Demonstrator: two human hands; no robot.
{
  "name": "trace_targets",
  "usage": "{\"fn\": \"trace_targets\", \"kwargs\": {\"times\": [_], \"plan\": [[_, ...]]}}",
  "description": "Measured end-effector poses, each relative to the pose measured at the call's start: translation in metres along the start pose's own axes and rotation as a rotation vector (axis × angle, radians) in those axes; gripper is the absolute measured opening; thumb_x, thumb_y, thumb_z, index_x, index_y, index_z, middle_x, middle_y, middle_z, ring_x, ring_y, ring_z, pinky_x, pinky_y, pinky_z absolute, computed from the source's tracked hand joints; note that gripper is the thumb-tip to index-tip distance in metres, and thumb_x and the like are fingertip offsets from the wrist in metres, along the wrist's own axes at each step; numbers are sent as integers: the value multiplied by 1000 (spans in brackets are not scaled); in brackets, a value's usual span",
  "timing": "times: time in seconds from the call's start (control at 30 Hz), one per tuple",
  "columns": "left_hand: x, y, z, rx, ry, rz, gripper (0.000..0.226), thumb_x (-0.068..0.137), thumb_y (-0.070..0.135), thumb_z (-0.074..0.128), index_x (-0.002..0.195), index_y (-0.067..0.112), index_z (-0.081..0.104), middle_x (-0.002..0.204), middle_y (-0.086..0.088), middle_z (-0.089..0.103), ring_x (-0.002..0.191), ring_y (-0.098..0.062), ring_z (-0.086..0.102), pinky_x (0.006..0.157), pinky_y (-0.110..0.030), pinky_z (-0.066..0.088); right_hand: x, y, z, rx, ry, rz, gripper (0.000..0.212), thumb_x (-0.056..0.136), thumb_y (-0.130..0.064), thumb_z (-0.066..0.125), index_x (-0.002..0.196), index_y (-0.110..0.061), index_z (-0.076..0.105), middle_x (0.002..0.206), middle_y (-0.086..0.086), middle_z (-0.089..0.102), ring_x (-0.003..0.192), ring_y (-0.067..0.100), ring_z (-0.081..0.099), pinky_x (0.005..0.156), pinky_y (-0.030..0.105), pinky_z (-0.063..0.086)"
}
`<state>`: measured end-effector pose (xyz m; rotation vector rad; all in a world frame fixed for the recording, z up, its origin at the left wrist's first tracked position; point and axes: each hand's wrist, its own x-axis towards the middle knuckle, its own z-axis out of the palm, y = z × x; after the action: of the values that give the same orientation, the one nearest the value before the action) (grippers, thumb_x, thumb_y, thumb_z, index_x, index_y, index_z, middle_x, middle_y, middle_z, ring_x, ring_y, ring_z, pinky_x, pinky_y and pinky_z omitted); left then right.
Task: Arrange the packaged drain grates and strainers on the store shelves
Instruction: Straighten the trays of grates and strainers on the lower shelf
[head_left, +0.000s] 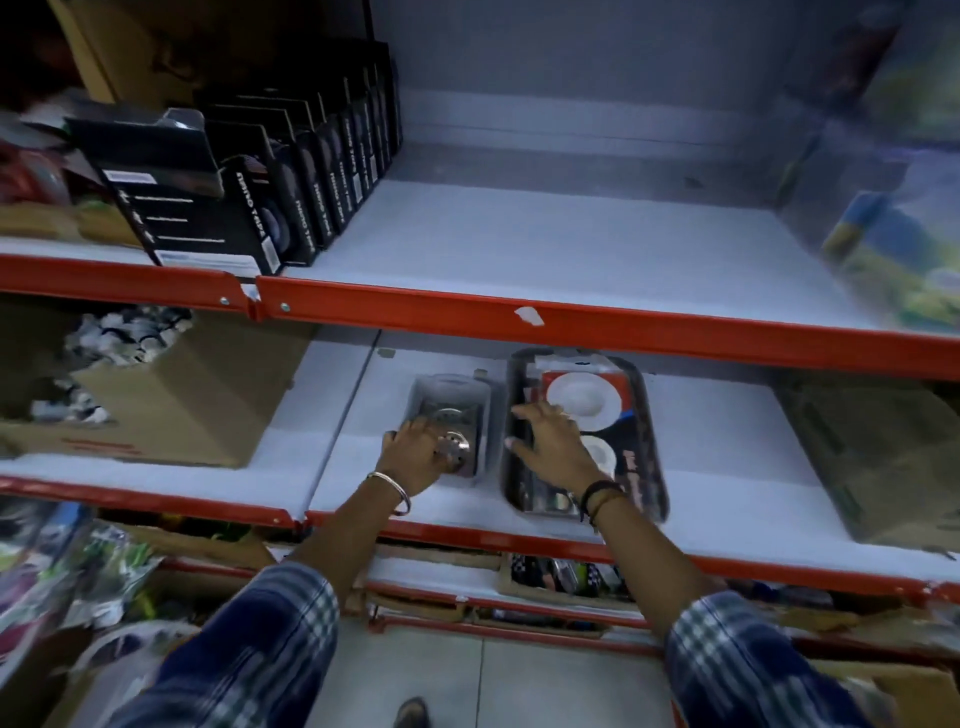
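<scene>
On the middle shelf (727, 457) lie two packs side by side. The smaller clear pack (457, 410) holds a square metal drain grate with a round strainer; my left hand (415, 447) rests on its near end, fingers curled over it. To its right lies a larger black-rimmed pack (582, 415) showing round white strainer parts on a red and black card. My right hand (550, 441) lies flat on that pack's left side, fingers spread. Whether either hand grips its pack is unclear through the blur.
A row of upright black boxes (270, 171) fills the upper shelf's left. A brown carton (171, 410) of small white parts sits left on the middle shelf, another brown box (883, 457) at right. Colourful packs (904, 234) stand upper right. Red shelf rails (571, 322) project forward.
</scene>
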<state>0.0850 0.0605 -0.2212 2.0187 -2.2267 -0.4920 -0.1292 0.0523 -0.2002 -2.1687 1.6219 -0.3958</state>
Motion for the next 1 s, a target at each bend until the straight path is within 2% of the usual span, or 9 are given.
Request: {"fn": "trace_targets", "kwargs": {"times": [0.13,0.27,0.37,0.47,0.6,0.7,0.8,0.9,1.0], "plan": [[41,-36,2,160,-131,80,60,83,38,57,137,19,41,140,-6,46,133,-24,38,112,-46,22,47,-35,32,-116,-202,-63,54,89,-23,56,140,-13,40,145,12,44,134,31,40,110,43,33],[74,-53,15,315,-236,192,71,86,35,55,147,19,23,156,-4,25,146,-20,13,115,-56,-5,86,-41,63,-318,-252,-89,53,88,-13,51,140,-14,41,147,11,42,135,30,39,112,39,26],[95,-62,15,370,-265,241,70,89,30,50,148,16,16,159,-5,13,148,-20,1,113,-55,-14,109,-36,84,-456,-285,-57,44,93,-18,44,138,-17,44,148,8,42,135,30,37,109,39,24],[109,-62,13,347,-304,258,67,92,27,42,149,12,11,160,-9,8,148,-25,-4,111,-57,-16,124,-36,91,-519,-263,-15,41,94,-19,44,134,-14,48,145,8,46,134,30,39,108,41,26],[115,-61,11,294,-293,253,67,91,17,42,149,11,8,159,-13,10,148,-29,-1,113,-53,-16,140,-42,95,-519,-73,6,56,54,-15,86,107,-10,69,111,10,72,101,27,68,84,42,55],[117,-69,11,284,-317,279,67,91,25,46,148,16,12,158,-10,13,148,-27,0,113,-54,-16,138,-30,98,-412,-219,-12,62,83,-27,63,139,-11,41,146,12,43,134,29,41,109,43,30],[123,-77,19,445,-394,322,80,84,64,42,148,24,14,159,-2,11,147,-26,1,113,-59,-10,135,-27,92,-440,-442,45,86,78,-48,65,147,-17,24,156,9,25,144,29,20,117,47,10],[123,-74,15,485,-394,410,102,70,75,51,148,23,12,158,-4,14,147,-28,4,115,-62,-4,133,-30,98,-603,-474,-66,98,67,-60,68,145,-20,25,152,7,29,141,29,23,116,48,13],[121,-75,17,592,-324,509,106,71,69,56,149,16,9,157,-10,15,145,-31,10,118,-56,-2,130,-37,104,-626,-418,-124,83,71,-55,65,139,-19,34,147,8,35,137,28,27,116,46,15]]}}
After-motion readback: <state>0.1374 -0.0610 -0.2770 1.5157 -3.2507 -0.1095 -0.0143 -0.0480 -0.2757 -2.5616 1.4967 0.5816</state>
